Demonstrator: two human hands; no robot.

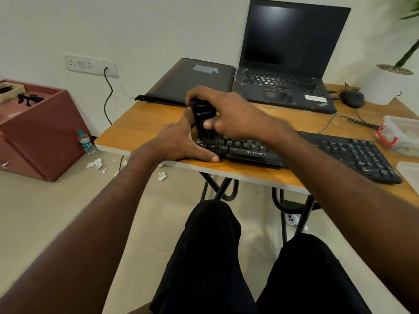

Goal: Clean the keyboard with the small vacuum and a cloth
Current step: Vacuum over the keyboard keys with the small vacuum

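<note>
Black small vacuum [202, 118] stood nozzle-down on the keyboard [294, 152], gripped by the right hand [229, 114]; the left hand [181, 141] lay open, steadying the keyboard's end. Vacuuming seemed underway. Next probably called for sweeping along the rows.

Both bare forearms reach forward, the hands meeting ahead. The right hand [229, 112] is knuckles-up, its fingers [195, 92] curled over the top of a vacuum [202, 120] and the thumb pressed against its side. The left hand [181, 141] lies beside it, thumb stretched flat, fingers behind the vacuum's body.
</note>
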